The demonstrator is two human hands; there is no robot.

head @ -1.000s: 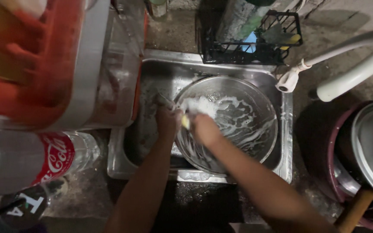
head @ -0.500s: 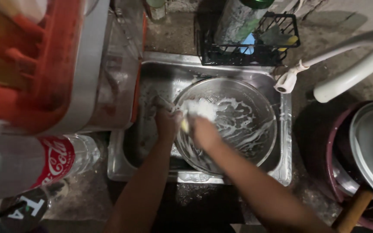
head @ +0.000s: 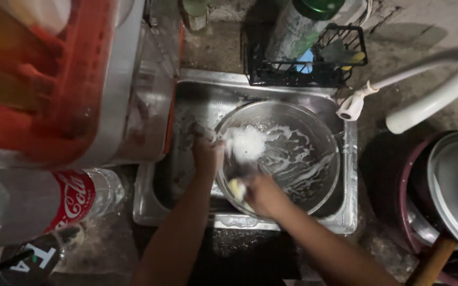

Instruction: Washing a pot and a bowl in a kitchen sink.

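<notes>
Dim scene lit from above, glare on the sudsy steel bowl (head: pixel 282 153), red rack (head: pixel 33 79) blurred, lower edge swallowed by shadow.

Bowl (head: pixel 292 153) in sink (head: pixel 348 222), wire basket (head: pixel 314 74) behind, bottle (head: pixel 43 204) left, pot (head: pixel 451 196) right

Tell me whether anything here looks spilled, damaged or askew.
Nothing stands out. The left hand grips the rim of the soapy metal bowl in the sink; the right hand holds a yellow sponge inside it.
</notes>
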